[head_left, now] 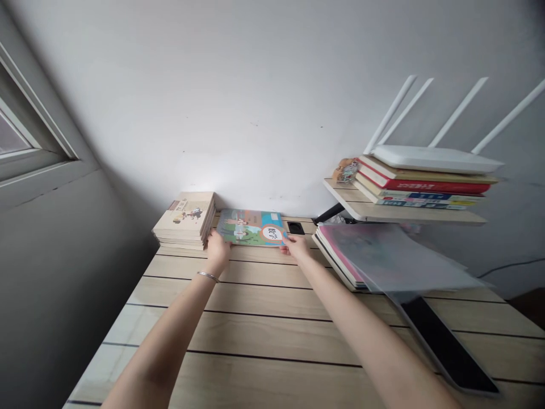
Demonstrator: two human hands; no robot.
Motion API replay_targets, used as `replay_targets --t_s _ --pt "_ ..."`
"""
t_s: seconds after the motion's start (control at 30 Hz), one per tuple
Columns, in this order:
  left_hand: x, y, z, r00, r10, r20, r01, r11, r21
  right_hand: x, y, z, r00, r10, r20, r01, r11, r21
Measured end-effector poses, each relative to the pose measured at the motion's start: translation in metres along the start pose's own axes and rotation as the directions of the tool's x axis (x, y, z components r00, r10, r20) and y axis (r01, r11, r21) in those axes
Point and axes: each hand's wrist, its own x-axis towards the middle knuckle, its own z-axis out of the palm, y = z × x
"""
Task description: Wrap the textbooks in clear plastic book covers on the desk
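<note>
A colourful textbook [251, 228] with large Chinese characters on its cover lies at the back of the wooden desk, close to the wall. My left hand [218, 250] grips its left end, fingers partly hidden beside a stack of beige booklets [187, 218]. At the book's right end, my right hand [296, 246] has the near corner between thumb and fingers. A silver bangle [208, 276] circles my left wrist. The stack of booklets stands directly left of the textbook.
A small raised shelf [383, 213] on the right carries several books [426, 184] and a white router [438, 158] with upright antennas. Below are papers under a translucent folder [409, 261] and a dark flat device [447, 343]. A black socket cover [295, 228] sits right of the textbook.
</note>
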Motion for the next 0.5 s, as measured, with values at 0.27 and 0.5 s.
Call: replay_targets --t_s 0.27,0.5 --pt "-0.019 -0.005 -0.012 0.939 0.329 0.097 -0.343 0.894 0.290 -0.012 0.004 -0.006 0.993 -0.103 -0.064 0.093 0.984 -0.153" --pt "-0.014 0.001 -0.020 0.834 0.488 0.257 -0.515 0.519 0.683 -0.009 0.002 -0.006 0.997 -0.003 -0.075 -0.009 0.988 -0.152"
